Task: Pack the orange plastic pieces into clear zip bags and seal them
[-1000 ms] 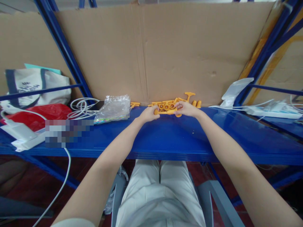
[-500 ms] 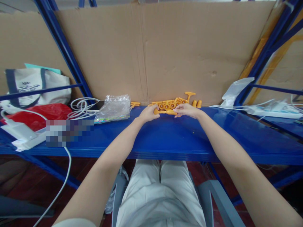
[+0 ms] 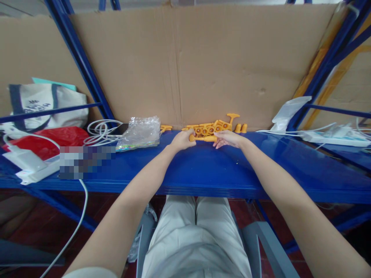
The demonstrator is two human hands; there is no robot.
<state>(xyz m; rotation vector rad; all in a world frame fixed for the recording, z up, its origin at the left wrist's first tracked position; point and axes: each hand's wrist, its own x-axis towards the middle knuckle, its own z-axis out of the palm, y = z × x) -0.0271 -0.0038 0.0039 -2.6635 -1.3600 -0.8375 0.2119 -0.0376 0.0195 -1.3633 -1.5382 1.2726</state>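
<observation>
A slim orange plastic piece [image 3: 205, 138] lies level between my hands, with a rounded knob at its left end and a thicker, handle-like right part. My left hand [image 3: 183, 141] is closed on the knob end. My right hand [image 3: 227, 139] pinches the thick end, its lower fingers loosely curled below. Just behind the piece sits a pile of orange plastic parts [image 3: 214, 126], several of them with round open ends. A T-shaped orange part [image 3: 232, 116] sticks up at the pile's right, beside two small orange caps [image 3: 241, 128].
A clear plastic packet [image 3: 142, 131] lies left on the blue shelf [image 3: 203, 170], near more orange pieces [image 3: 165, 128]. Coiled white cable [image 3: 101, 131], a red bag [image 3: 62, 139] and a cloth bag [image 3: 58, 104] are farther left. A power strip [image 3: 336, 135] is at right. Cardboard [image 3: 217, 58] stands behind.
My right hand has shifted slightly right and its fingers have loosened and turned, showing more of the piece's thick end. My left hand keeps its hold.
</observation>
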